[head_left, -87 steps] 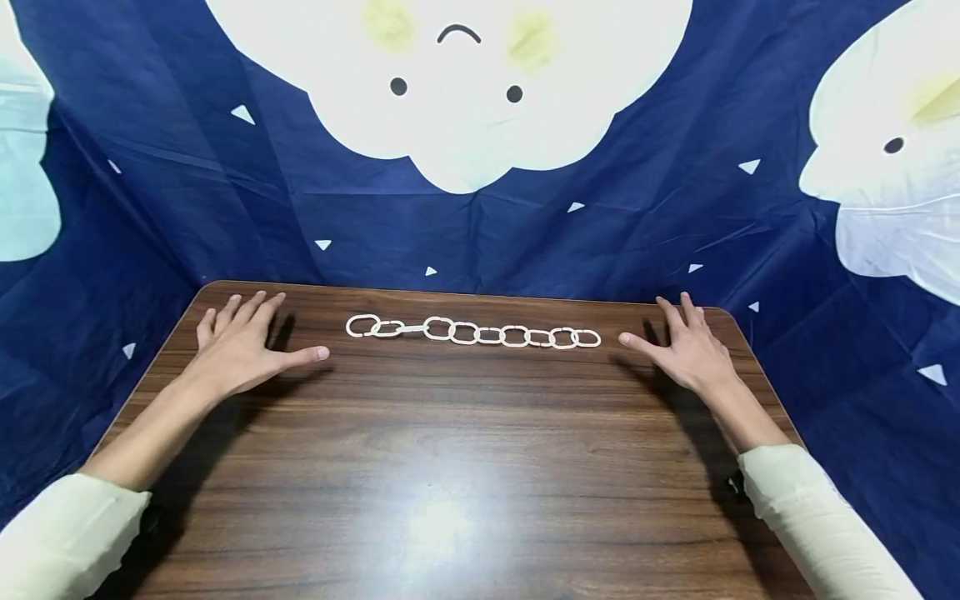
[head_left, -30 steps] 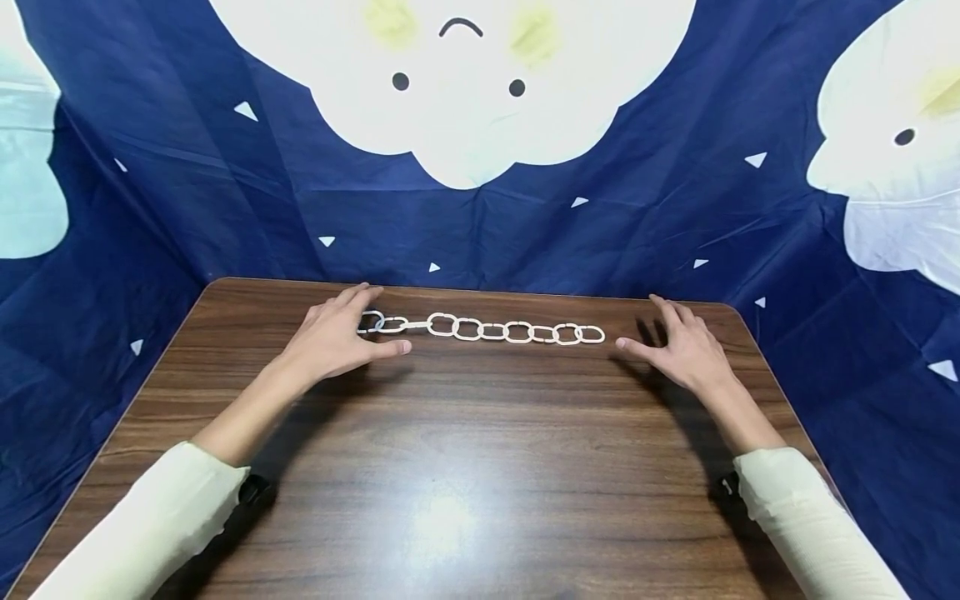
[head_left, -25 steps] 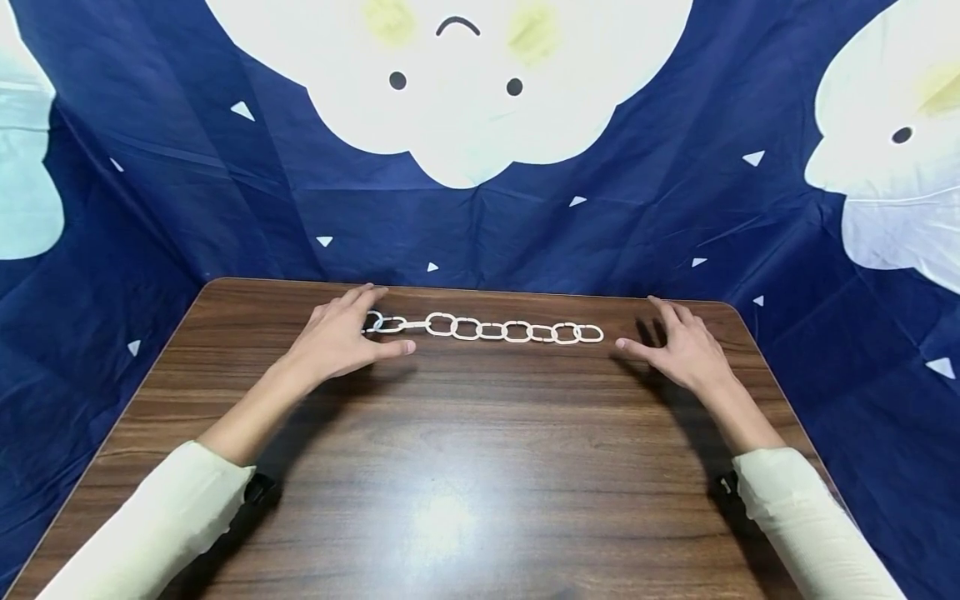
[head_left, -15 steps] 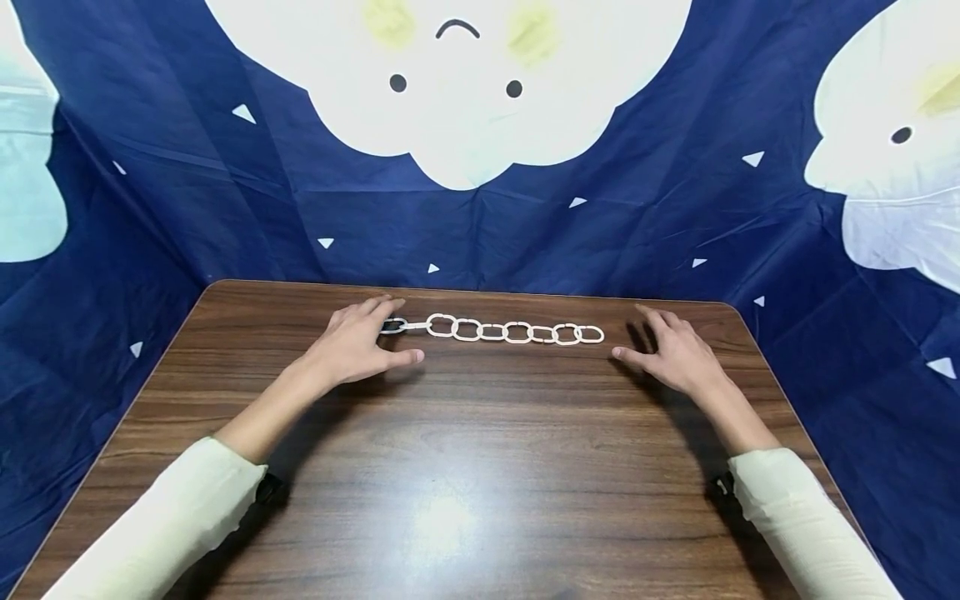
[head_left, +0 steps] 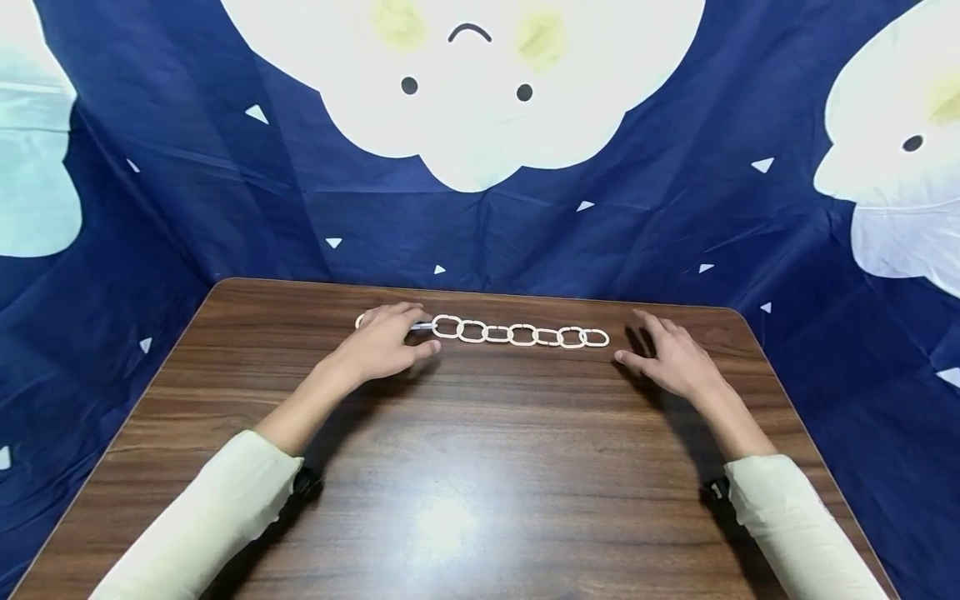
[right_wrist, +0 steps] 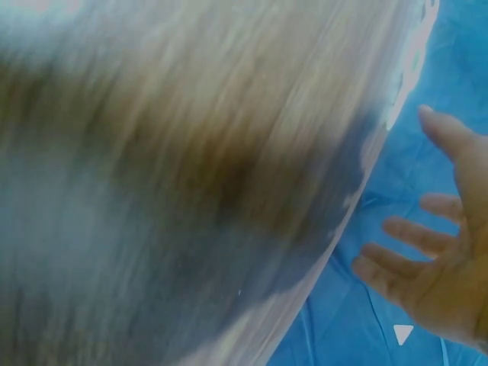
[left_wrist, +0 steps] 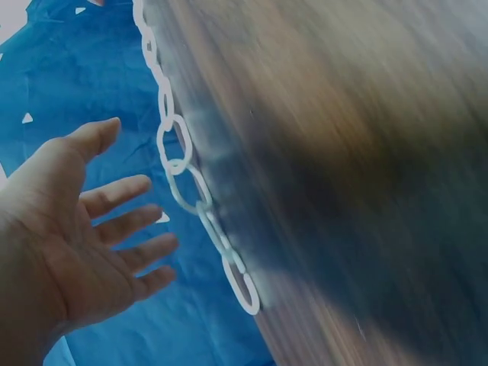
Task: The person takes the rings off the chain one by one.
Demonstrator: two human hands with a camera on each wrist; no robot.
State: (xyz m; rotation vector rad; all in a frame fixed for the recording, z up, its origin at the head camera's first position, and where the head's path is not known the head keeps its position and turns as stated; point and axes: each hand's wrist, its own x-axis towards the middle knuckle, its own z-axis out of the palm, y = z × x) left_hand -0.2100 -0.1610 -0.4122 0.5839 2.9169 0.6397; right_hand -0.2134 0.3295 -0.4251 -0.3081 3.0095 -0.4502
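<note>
A chain of white plastic links [head_left: 511, 334] lies stretched out across the far part of the brown wooden table. My left hand [head_left: 378, 346] is over its left stretch, hiding several links, while the leftmost link peeks out beyond the knuckles. In the left wrist view, the fingers of that hand [left_wrist: 69, 244] are spread and hold nothing, with the chain links [left_wrist: 174, 165] in front of the fingertips. My right hand [head_left: 675, 358] hovers just right of the chain's right end, thumb out and fingers extended; the right wrist view shows nothing in its grasp.
The wooden table [head_left: 525, 467] has rounded far corners and a glare spot near its front middle. Dark blue cloth [head_left: 480, 233] printed with white clouds and triangles rises behind the table and along both sides. Light sleeves [head_left: 217, 492] cover both forearms.
My left hand has moved rightward from beside the chain to over its left links, fingers still loose. The right hand has shifted only slightly. The chain still lies in its row.
</note>
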